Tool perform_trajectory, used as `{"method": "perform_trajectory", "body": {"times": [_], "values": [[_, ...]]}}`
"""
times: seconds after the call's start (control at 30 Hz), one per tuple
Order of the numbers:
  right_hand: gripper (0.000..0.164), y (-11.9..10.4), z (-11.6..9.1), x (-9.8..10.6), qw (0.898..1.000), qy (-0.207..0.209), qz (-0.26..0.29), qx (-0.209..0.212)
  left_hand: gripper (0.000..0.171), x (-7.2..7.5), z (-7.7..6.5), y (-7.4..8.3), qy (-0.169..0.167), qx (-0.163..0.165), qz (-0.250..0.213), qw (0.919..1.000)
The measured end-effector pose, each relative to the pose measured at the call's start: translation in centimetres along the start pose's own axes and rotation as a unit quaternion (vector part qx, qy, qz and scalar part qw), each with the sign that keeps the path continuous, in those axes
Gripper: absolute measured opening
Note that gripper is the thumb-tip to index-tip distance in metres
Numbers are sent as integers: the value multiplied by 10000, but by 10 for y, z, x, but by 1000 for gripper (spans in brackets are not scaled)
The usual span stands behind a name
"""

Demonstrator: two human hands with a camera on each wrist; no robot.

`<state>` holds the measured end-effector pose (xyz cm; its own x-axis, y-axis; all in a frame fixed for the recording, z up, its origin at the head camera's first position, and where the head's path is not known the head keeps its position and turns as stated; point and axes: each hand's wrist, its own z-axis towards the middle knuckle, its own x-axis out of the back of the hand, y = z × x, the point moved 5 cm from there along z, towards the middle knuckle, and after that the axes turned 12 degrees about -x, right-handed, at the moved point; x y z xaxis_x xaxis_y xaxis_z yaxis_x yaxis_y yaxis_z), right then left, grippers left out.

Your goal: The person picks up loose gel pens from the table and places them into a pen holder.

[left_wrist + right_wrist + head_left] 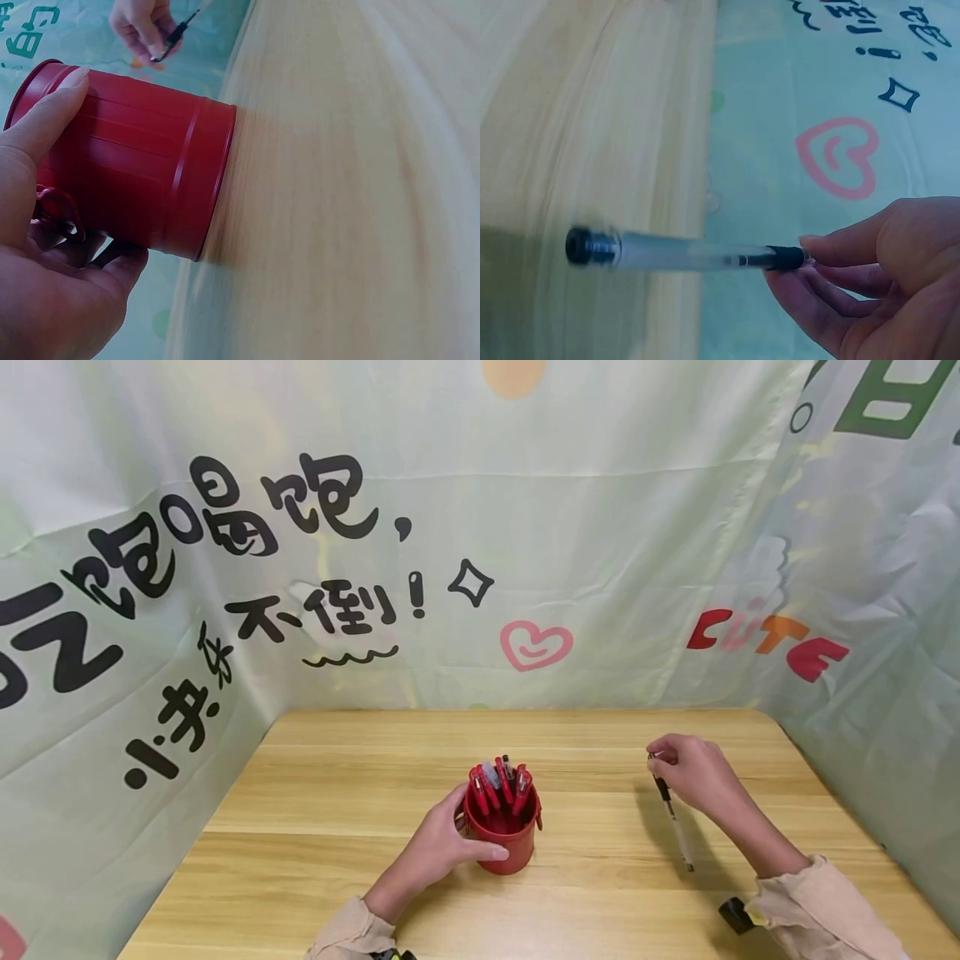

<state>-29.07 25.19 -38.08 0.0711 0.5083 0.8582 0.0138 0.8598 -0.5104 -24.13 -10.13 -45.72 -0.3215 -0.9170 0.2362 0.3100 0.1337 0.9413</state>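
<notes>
A red metal bucket with small side handles stands upright on the table, and several red and dark pens lean inside it. My left hand grips the bucket from its left side, thumb across the front; the left wrist view shows the thumb on the wall of the bucket and fingers behind it. Off to the right, my right hand pinches a clear pen with black ends near its upper end. The pen hangs down, slightly tilted. In the right wrist view, thumb and fingertips hold the pen by one black end.
The wooden table has light grain and rounded far corners. A pale printed cloth with lettering and a pink heart hangs behind it and along both sides. A black wrist device sits by the right sleeve.
</notes>
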Motion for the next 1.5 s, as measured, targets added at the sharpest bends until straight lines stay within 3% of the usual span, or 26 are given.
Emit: {"method": "perform_trajectory", "body": {"times": [0.4,0.73,1.13,1.5], "values": [[27,-26,-8,12,9982,118,578,-74,101,-1,1,0,-9,18,-35,10000],[30,-47,-17,23,9933,688,906,207,99,-1,1,-1,-20,-6,-7,10000],[27,-71,-29,31,9818,1239,1346,505,99,0,0,-4,-22,49,-139,9999],[26,-87,-38,37,9629,1514,2087,797,101,0,0,-2,-8,50,-97,9999]]}}
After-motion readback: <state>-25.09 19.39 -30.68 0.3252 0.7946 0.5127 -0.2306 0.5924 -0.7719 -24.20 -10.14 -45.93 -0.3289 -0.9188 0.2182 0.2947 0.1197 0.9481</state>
